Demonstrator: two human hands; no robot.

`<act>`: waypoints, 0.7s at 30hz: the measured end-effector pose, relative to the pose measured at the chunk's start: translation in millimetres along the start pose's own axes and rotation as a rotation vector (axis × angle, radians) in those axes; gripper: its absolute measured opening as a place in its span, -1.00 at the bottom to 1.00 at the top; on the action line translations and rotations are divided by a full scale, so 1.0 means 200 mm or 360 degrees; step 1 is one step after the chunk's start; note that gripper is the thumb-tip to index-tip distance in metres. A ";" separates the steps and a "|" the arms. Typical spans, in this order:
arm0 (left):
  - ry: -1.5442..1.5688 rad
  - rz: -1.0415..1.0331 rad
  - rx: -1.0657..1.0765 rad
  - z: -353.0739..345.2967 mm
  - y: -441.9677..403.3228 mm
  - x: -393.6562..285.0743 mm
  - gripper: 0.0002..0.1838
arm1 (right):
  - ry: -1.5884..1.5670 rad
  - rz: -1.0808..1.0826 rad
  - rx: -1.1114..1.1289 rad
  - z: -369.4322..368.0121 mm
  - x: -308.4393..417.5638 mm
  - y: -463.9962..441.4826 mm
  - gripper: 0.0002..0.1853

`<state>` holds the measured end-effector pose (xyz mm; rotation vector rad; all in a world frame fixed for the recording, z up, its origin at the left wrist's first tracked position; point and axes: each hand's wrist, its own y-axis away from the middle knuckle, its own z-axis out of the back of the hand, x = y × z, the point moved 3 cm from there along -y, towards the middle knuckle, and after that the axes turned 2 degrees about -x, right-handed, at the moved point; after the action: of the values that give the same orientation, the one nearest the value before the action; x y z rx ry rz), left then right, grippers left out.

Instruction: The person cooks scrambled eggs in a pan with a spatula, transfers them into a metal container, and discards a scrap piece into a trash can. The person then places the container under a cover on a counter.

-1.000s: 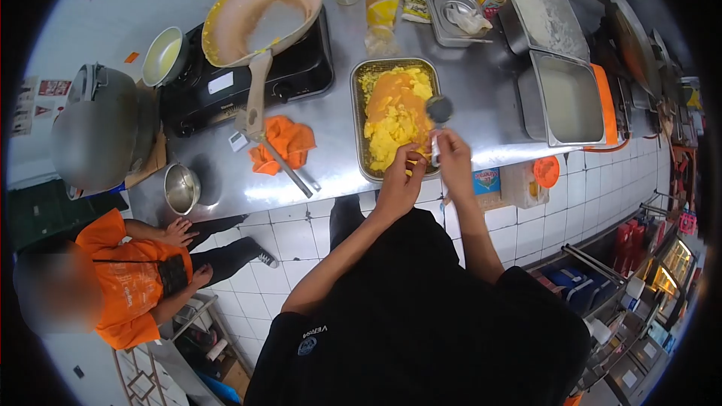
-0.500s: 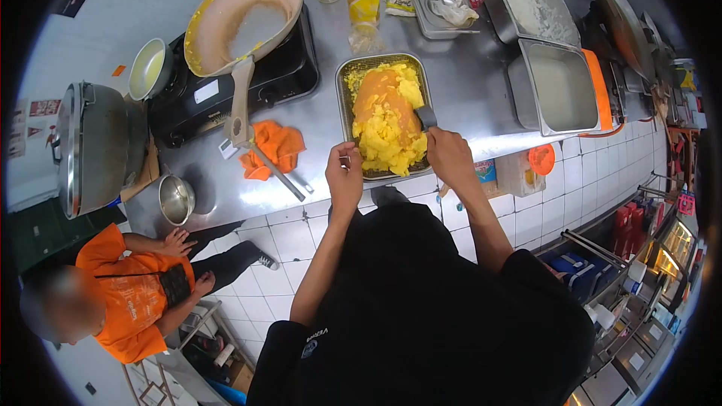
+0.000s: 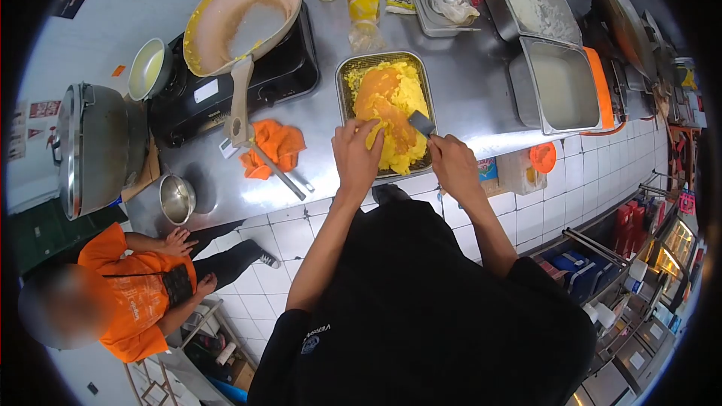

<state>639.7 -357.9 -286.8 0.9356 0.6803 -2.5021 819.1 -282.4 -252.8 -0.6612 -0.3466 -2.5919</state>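
A metal tray (image 3: 430,90) on the steel counter holds soft yellow food (image 3: 406,90) that looks like scrambled egg, with orange-brown sauce (image 3: 378,90) over part of it. My right hand (image 3: 454,169) is closed round the handle of a spatula (image 3: 421,123) at the tray's right side. The spatula's dark blade lies against the food. My left hand (image 3: 356,154) is over the tray's near left part, fingers bent at the food. A bit of yellow shows by its fingertips; what they pinch, if anything, is unclear.
Left of the tray, a large pan (image 3: 259,19) rests on a black stove (image 3: 293,68), its handle over an orange cloth (image 3: 277,146). A small metal bowl (image 3: 177,199) sits near the counter edge. A deep steel container (image 3: 560,86) stands right. A person in orange (image 3: 135,286) stands at left.
My left hand has moved up and right, from the tray's edge to over the food. The spatula blade has swung left and down onto the food; my right hand has shifted slightly down.
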 end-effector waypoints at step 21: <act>-0.0266 -0.0311 0.0202 -0.09 -0.03 0.00 -0.80 | -0.0353 -0.0162 0.0055 -0.07 -0.06 0.05 -0.78</act>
<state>646.2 -342.0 -296.9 0.7212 0.5900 -2.7860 827.0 -291.4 -268.8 -0.9446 -0.5057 -2.6057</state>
